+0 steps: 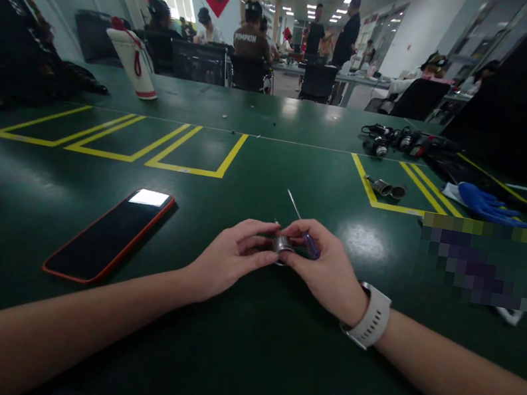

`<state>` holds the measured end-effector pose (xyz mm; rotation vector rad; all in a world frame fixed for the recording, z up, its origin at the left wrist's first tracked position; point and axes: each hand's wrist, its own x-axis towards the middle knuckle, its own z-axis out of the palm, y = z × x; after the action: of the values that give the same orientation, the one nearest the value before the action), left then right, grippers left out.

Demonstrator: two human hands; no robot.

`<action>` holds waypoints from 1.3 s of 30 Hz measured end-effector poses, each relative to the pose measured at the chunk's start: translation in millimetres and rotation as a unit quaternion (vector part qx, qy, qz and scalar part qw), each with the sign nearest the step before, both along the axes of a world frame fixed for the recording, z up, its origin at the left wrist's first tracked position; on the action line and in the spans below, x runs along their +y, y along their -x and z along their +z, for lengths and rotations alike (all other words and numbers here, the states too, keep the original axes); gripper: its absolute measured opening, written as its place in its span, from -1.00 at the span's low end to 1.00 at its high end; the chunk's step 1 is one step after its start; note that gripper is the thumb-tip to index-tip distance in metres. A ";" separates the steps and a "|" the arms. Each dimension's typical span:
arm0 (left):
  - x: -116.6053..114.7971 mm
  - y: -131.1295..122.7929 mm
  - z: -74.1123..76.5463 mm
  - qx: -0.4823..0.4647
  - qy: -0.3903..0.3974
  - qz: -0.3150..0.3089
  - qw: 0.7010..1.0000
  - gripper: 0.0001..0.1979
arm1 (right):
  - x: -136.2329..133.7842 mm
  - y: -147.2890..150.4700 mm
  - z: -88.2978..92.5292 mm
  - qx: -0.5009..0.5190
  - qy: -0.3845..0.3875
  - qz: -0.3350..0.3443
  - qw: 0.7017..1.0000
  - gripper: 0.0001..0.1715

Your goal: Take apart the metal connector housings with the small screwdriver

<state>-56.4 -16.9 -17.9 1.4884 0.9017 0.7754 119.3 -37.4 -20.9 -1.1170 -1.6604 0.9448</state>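
Just above the green table (236, 361), my two hands meet in the middle of the view. My left hand (228, 256) is closed, its thumb and fingers pinching a small silvery cylindrical metal part (282, 244). My right hand (325, 265), with a pale watch on the wrist, is closed around a screwdriver (310, 246) with a purple handle. The screwdriver's thin shaft points up and to the left, away from the metal part. Fingertips of my right hand also touch that part. Fingers cover much of it, so its exact kind cannot be made out.
A phone in an orange case (107, 239) lies left of my hands. On the right are two similar metal pieces (389, 189), blue gloves (487, 203) and a pixelated dark item (479, 264). Farther back stand a white bottle (134, 64) and black cabled devices (381, 143). People sit beyond.
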 end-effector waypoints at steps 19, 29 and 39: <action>1.4 11.9 -11.2 0.241 -0.417 -0.005 0.876 -0.62 | -2.5 -14.0 -5.0 -0.128 -0.070 0.043 0.988 -0.65; 9.9 16.3 -14.4 0.222 -0.350 0.048 0.909 -0.62 | -7.7 -18.9 5.2 0.024 -0.112 -0.040 0.993 -0.74; 14.5 15.4 -2.3 0.051 -0.088 0.127 0.987 -0.61 | -10.5 -16.9 6.5 -0.042 -0.072 -0.037 0.996 -0.72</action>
<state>-71.8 -2.3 -20.2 1.5964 1.1394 0.9942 136.3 -48.0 -14.4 -1.1246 -1.7134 0.7278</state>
